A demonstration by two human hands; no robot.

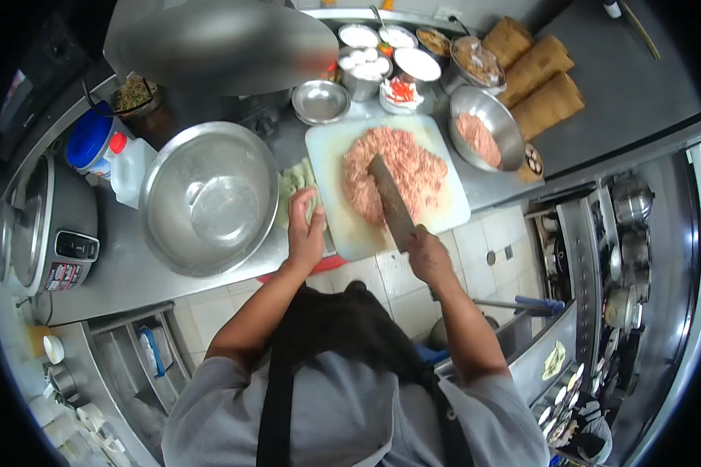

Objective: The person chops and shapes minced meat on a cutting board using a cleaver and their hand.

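My right hand (429, 254) is wrapped round the handle of a broad cleaver (397, 208), whose blade lies over a spread of ground meat (401, 167). Under the meat is a white cutting board (339, 233), set at a slight tilt on the steel counter. At the board's left edge my left hand (307, 229) holds nothing; its fingers are stretched out and the thumb stands apart. A pale green cloth (294, 179) lies just beyond its fingertips, partly under the board.
Left of the board stands a large steel bowl (210, 198), with a red-capped jug (130, 167) and a cooker (62, 226) beyond. Right of it, a steel bowl (487, 128) holds more meat. Several ingredient bowls and wrapped brown bundles (541, 101) sit behind. A blurred metal shape (226, 47) hangs at top left.
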